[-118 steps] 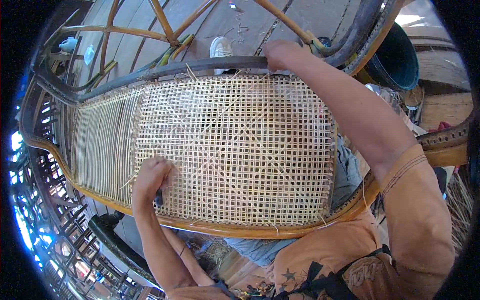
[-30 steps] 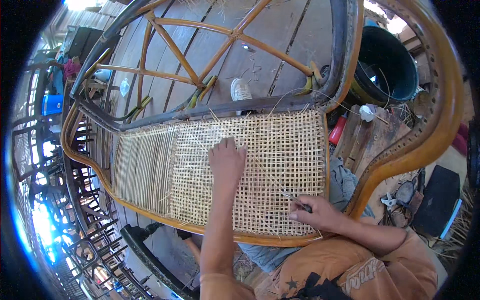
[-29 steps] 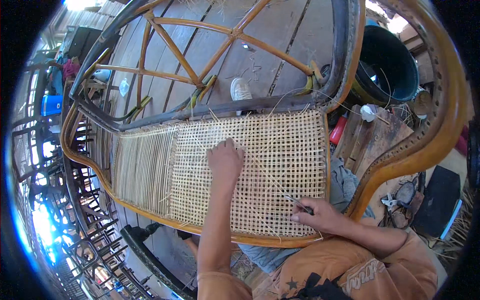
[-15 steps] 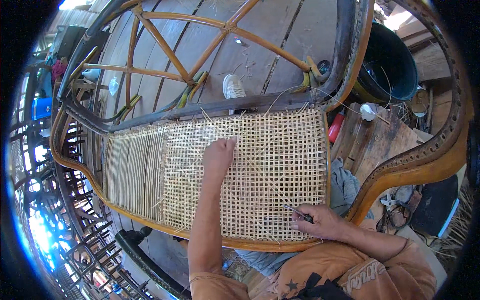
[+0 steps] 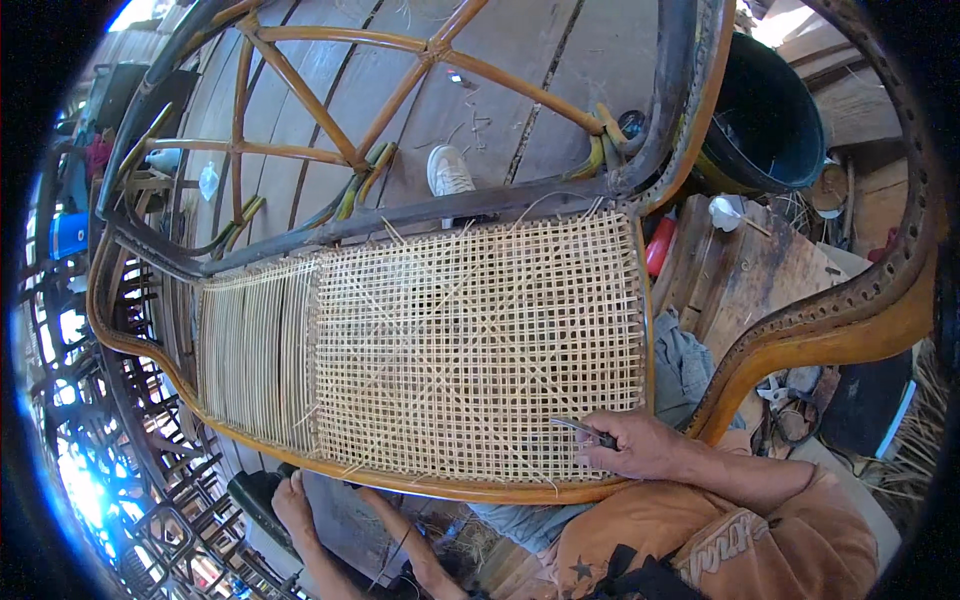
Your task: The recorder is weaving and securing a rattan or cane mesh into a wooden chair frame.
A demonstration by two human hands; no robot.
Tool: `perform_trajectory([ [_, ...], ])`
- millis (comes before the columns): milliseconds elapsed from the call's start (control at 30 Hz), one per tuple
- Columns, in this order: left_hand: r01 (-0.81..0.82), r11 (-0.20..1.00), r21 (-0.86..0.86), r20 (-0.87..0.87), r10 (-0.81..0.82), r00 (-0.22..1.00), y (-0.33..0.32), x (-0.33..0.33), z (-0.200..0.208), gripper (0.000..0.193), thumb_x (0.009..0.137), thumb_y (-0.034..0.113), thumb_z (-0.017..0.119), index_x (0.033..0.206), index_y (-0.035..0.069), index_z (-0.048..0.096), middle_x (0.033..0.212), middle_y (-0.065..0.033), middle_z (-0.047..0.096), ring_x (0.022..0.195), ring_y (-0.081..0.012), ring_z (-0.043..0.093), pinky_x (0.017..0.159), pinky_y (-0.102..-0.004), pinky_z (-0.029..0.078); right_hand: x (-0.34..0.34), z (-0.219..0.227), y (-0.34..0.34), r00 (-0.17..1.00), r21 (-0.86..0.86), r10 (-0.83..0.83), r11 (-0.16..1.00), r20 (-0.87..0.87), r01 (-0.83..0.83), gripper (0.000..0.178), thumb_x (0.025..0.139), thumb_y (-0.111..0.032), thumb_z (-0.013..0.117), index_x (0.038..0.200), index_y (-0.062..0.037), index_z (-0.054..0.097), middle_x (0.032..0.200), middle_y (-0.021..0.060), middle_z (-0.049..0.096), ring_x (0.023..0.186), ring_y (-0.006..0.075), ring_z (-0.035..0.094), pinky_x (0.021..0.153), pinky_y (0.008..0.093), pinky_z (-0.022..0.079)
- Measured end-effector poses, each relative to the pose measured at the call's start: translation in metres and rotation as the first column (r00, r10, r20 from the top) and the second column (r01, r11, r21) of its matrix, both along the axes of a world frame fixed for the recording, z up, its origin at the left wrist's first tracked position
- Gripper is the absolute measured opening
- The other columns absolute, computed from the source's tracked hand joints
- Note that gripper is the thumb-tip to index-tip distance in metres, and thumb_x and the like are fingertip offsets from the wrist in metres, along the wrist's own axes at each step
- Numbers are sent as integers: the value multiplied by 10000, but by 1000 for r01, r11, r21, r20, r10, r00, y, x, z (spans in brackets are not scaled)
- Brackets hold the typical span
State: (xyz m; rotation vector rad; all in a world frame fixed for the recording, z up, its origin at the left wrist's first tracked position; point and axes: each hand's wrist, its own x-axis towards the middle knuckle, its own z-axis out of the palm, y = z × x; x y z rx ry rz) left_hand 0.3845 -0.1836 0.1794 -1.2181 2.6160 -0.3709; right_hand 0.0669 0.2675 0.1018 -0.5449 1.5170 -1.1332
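My right hand [image 5: 628,445] grips a small pointed metal tool [image 5: 575,427] with a dark handle, held over the near right part of the woven cane panel [image 5: 480,340]. The panel has an open square mesh with some diagonal strands across it, and a rattan frame [image 5: 480,490] borders it. Two bare forearms show at lower left, below the frame's near edge. One ends in a closed hand [image 5: 293,500] by a dark curved rail; the other forearm [image 5: 405,540] runs up to the frame, its hand hidden. Which of these is my left, I cannot tell.
Left of the mesh is a section of parallel strands [image 5: 250,350]. Beyond stands bent rattan framework [image 5: 340,130] and a white shoe [image 5: 450,172]. A dark bucket [image 5: 765,120], a red-handled tool [image 5: 660,243] and pliers [image 5: 775,392] are at right. A curved frame arm [image 5: 850,330] bounds that side.
My left hand has left the top of the mesh. Two forearms have appeared at lower left. The long loose strand at the far right no longer shows. My right hand keeps its tool.
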Motion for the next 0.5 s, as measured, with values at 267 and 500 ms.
perform_trajectory([
  [267, -75, 995, 65, 108, 68, 992, 10, -40, 28, 376, 862, 349, 519, 777, -9, 601, 748, -225, 588, 741, -395, 558, 655, -452, 431, -3, 1, 1, 997, 45, 50, 998, 63, -52, 279, 824, -256, 632, 966, -32, 545, 741, 96, 569, 677, 151, 551, 609, 308, 446],
  [500, 370, 521, 769, -542, 226, 809, 124, -319, -72, 356, 877, 195, 509, 1156, -22, 547, 1109, -137, 591, 998, -216, 556, 842, -310, 451, -12, 7, -5, 987, 117, 159, 980, 32, -162, 346, 828, -325, 604, 1010, -38, 537, 771, 148, 588, 673, 280, 597, 590, 358, 465],
])
